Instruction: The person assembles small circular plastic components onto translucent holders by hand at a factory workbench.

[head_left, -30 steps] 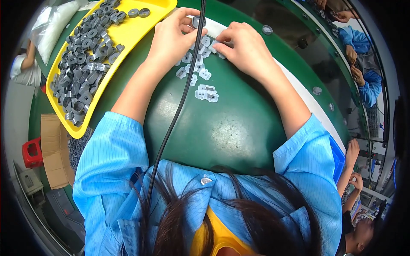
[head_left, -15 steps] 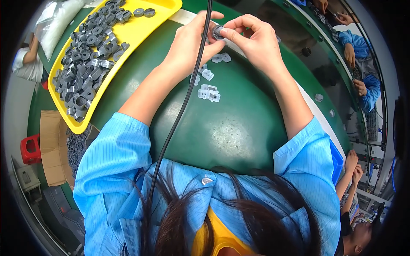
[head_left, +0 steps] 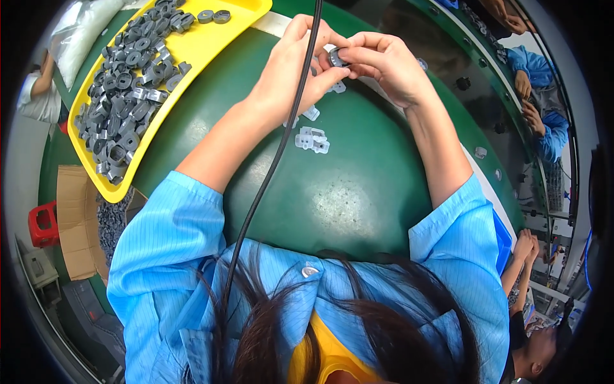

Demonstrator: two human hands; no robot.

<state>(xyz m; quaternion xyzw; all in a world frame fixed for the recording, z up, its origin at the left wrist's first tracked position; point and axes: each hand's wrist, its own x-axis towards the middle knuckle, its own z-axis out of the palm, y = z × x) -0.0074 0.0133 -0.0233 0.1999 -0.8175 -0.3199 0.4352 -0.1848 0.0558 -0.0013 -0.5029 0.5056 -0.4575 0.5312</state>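
Observation:
Between my two hands, over the far part of the green tabletop, is a small round dark grey plastic part. My right hand pinches it from the right with thumb and fingers. My left hand closes on it from the left, index finger above and thumb below; the fingers hide part of it. Just below the hands lie small translucent white plastic pieces: a cluster, a single piece, and others partly covered by my left hand. A black cable hangs in front of my left hand.
At the left, a yellow tray holds a heap of grey parts. Beyond it are a plastic bag, a cardboard box and a red stool. A dark conveyor runs at the right, with co-workers' hands beside it. A blue bin sits by my right elbow.
The grey part has shifted slightly right and down and turned in my fingers. My left fingers have come in around it, and my right fingers have curled more tightly.

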